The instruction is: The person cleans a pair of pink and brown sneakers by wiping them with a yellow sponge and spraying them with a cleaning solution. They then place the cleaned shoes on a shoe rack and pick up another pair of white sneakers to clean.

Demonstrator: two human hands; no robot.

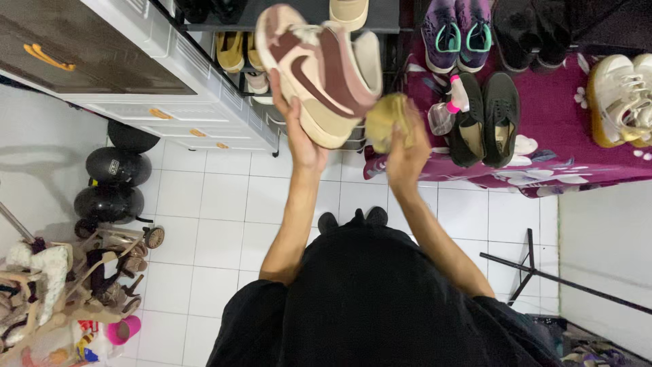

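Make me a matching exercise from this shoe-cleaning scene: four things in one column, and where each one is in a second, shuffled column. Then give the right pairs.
Things:
1. pink and maroon sneaker
2. yellow cloth
3. spray bottle
4. black helmets

Places:
A. on the white tiled floor, beside the white cabinet
B. held up in the left hand
C. lying on the magenta table cover, next to a pair of black shoes
D. bunched in the right hand

Pairs: 1-B, 2-D, 3-C, 4-A
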